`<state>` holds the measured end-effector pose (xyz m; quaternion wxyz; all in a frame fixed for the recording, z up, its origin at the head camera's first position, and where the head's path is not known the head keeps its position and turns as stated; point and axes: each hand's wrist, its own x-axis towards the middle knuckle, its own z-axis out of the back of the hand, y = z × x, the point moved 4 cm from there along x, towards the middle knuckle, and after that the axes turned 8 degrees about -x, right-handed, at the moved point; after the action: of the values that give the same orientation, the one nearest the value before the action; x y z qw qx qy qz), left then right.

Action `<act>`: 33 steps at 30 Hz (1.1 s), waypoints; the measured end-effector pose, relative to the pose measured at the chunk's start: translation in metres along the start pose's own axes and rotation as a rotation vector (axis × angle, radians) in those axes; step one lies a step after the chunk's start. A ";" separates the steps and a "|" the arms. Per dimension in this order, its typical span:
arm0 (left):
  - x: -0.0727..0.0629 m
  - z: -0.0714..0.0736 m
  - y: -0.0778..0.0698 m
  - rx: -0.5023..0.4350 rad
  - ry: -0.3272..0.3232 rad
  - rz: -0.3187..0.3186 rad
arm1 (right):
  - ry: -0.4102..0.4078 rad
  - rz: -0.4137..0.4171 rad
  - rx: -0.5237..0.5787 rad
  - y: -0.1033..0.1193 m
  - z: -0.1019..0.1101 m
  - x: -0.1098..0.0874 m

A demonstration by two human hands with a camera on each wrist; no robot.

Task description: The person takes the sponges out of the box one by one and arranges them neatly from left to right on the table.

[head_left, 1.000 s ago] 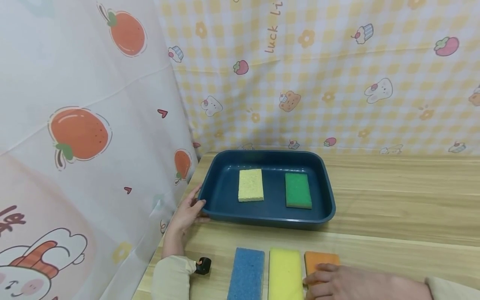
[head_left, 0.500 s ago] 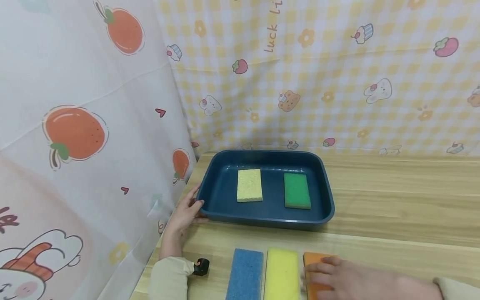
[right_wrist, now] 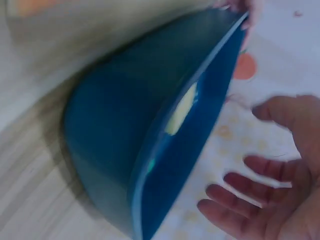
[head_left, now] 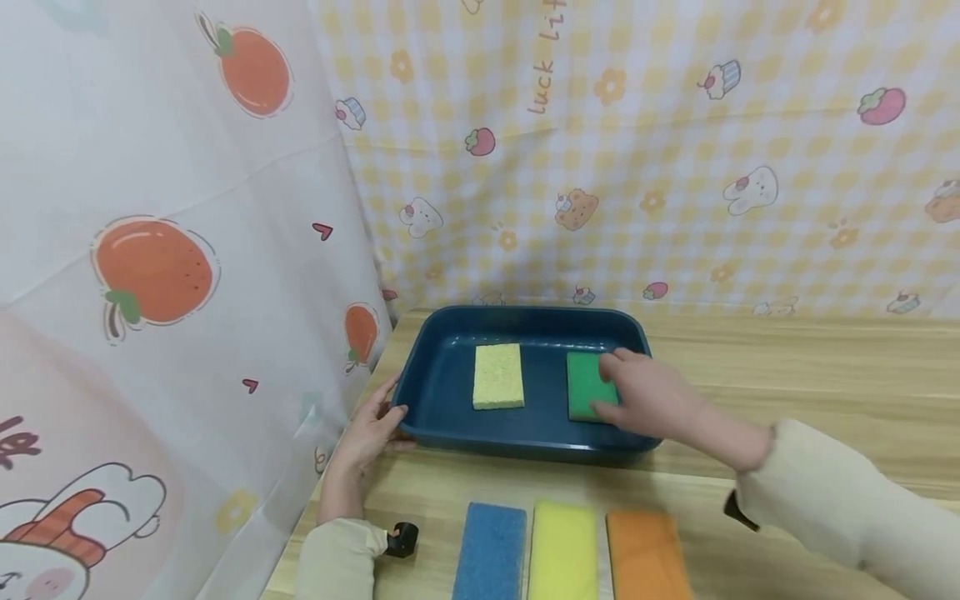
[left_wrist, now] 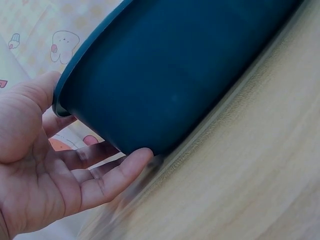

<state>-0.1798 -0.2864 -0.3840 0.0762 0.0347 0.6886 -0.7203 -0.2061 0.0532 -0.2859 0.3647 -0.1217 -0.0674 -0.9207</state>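
Note:
A dark blue rectangular pan [head_left: 480,437] stands on the table with a pale yellow sponge [head_left: 498,377] and a green sponge [head_left: 588,386] lying inside. My left hand [head_left: 369,433] grips the pan's left end; in the left wrist view the thumb is on the rim and the fingers lie along the side and lower edge. My right hand [head_left: 651,396] reaches over the pan's right wall, thumb and fingers spread above the green sponge and partly covering it. In the right wrist view that hand [right_wrist: 272,185] shows nothing in its spread fingers.
In front of the pan lie a blue sponge [head_left: 491,550], a yellow sponge [head_left: 564,550] and an orange sponge [head_left: 647,554], side by side on the wooden table [head_left: 810,358]. Printed cloth [head_left: 660,158] hangs behind and on the left.
My right hand has left the orange sponge and moved up and forward to the green sponge in the pan. The left hand keeps its place on the pan.

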 end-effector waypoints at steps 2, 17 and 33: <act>0.000 0.000 0.001 -0.004 -0.005 0.002 | 0.014 -0.074 0.001 -0.007 -0.008 0.012; 0.002 0.002 0.004 -0.017 -0.020 0.005 | 0.397 -0.333 0.002 -0.029 -0.054 0.059; 0.002 0.003 0.002 -0.015 -0.019 -0.006 | 0.580 -0.410 0.088 -0.033 -0.080 0.071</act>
<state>-0.1810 -0.2891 -0.3861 0.0809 0.0253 0.6934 -0.7155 -0.2928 0.0138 -0.3447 0.1811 0.1767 -0.0234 -0.9672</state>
